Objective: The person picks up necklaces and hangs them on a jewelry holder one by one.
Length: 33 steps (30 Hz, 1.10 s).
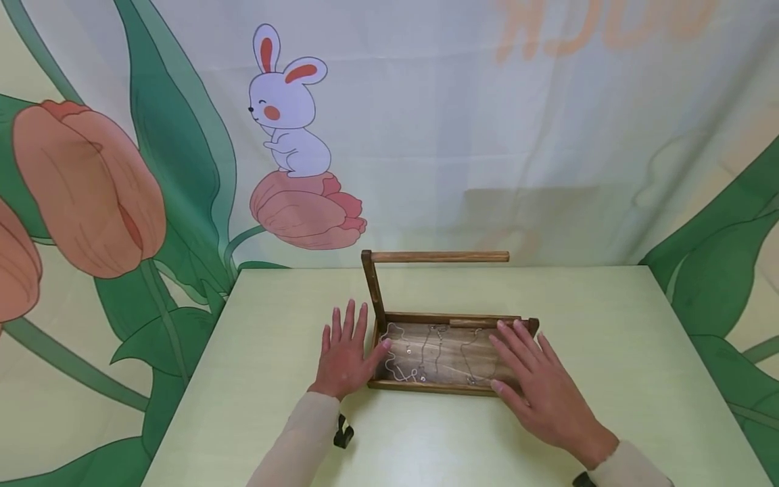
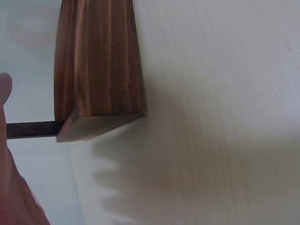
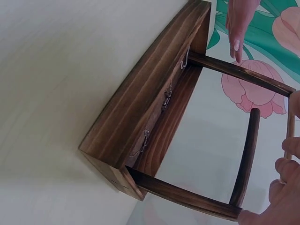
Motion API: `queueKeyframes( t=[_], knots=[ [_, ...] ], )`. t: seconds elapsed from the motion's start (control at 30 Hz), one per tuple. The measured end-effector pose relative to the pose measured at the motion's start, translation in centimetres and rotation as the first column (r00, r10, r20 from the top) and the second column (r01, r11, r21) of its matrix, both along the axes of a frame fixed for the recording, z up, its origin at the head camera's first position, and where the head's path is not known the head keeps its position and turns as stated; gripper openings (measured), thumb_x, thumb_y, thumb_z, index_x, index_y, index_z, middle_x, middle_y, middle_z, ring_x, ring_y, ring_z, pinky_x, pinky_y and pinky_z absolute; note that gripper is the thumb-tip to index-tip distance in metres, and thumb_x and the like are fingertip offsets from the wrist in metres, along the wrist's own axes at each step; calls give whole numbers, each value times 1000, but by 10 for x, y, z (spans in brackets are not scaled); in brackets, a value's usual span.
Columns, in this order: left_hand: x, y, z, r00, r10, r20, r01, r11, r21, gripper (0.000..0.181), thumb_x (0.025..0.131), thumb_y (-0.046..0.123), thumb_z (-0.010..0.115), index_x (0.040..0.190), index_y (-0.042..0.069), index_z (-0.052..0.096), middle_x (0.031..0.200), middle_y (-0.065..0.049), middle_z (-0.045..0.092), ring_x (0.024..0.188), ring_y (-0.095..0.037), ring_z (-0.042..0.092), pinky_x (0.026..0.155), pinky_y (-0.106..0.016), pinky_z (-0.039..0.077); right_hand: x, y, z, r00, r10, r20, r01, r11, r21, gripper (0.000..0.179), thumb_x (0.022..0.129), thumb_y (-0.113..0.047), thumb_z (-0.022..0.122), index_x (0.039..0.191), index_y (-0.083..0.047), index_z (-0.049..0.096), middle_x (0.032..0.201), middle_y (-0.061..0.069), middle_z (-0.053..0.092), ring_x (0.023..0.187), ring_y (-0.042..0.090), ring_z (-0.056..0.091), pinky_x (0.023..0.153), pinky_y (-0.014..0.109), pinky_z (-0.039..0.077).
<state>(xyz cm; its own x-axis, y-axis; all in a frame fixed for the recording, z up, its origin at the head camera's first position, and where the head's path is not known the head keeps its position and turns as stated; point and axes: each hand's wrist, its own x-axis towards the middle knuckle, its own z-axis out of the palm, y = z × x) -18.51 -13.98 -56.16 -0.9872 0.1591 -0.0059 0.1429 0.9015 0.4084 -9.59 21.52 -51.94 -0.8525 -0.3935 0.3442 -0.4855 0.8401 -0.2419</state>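
A brown wooden jewellery stand [image 1: 420,386] sits on the table, its low tray holding several thin chains [image 1: 438,338] and small pieces. From its left end rises an upright [image 1: 374,291] carrying a long horizontal rod [image 1: 441,257]. A shorter rod [image 1: 487,323] shows along the back of the tray. My left hand [image 1: 347,362] is spread at the tray's left end, thumb across the rim. My right hand [image 1: 538,389] extends over the right end with straight fingers. In the right wrist view, both uprights show, and right fingers [image 3: 293,173] overlap a rod; contact is unclear.
The pale table [image 1: 274,325] meets a hanging cloth [image 1: 426,135] printed with tulips and a rabbit at its back edge. Black straps [image 1: 343,433] show at the wrists.
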Motion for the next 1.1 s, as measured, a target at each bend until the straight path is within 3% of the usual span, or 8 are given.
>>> queueKeyframes(
  t=[0.27, 0.53, 0.8, 0.87, 0.97, 1.1],
  knots=[
    [-7, 0, -14, 1000, -2, 15, 1, 999, 37, 87, 104, 57, 49, 170, 18, 7, 178, -11, 3, 164, -42, -3, 132, -64, 5, -2, 1, -9, 998, 66, -17, -66, 998, -11, 71, 103, -36, 63, 164, -15, 34, 172, 6, 33, 165, 22, 15, 134, 25, -5],
    [-13, -1, -27, 999, -11, 39, 10, 999, 33, 82, 108, 55, 43, 170, 17, 4, 178, -11, 2, 165, -39, -4, 133, -62, 9, -4, -1, -18, 993, 113, 21, -113, 993, -17, 69, 104, -36, 63, 164, -17, 35, 170, 8, 37, 162, 27, 27, 133, 20, -2],
    [-14, -3, -39, 999, -34, 25, 32, 997, 76, 78, 109, 52, 39, 169, 11, 8, 178, -12, 7, 164, -43, 6, 132, -62, 13, -12, -1, -24, 989, 126, 81, -124, 992, -34, 64, 106, -38, 59, 163, -21, 36, 171, 3, 36, 159, 26, 33, 127, 10, -1],
    [-15, -3, -41, 999, -37, 24, 35, 997, 73, 78, 109, 52, 38, 169, 11, 8, 178, -12, 7, 164, -42, 6, 132, -61, 13, -14, -1, -24, 986, 130, 106, -127, 991, -38, 63, 106, -38, 58, 163, -21, 37, 171, 1, 35, 158, 27, 34, 129, 14, 4],
    [-17, -3, -44, 999, -34, 17, 33, 996, 85, 78, 109, 51, 38, 169, 11, 7, 178, -10, 8, 164, -41, 6, 132, -60, 13, -17, -1, -25, 982, 129, 139, -126, 991, -33, 62, 107, -39, 58, 163, -22, 38, 171, -1, 34, 158, 28, 35, 131, 29, 23],
    [-19, -1, -45, 999, -40, 8, 39, 993, 112, 78, 109, 50, 39, 169, 10, 9, 178, -11, 9, 164, -41, 7, 132, -60, 14, -20, -1, -28, 976, 134, 171, -127, 991, -49, 61, 107, -38, 58, 162, -22, 39, 171, -1, 34, 157, 29, 37, 122, 49, 40]
  ],
)
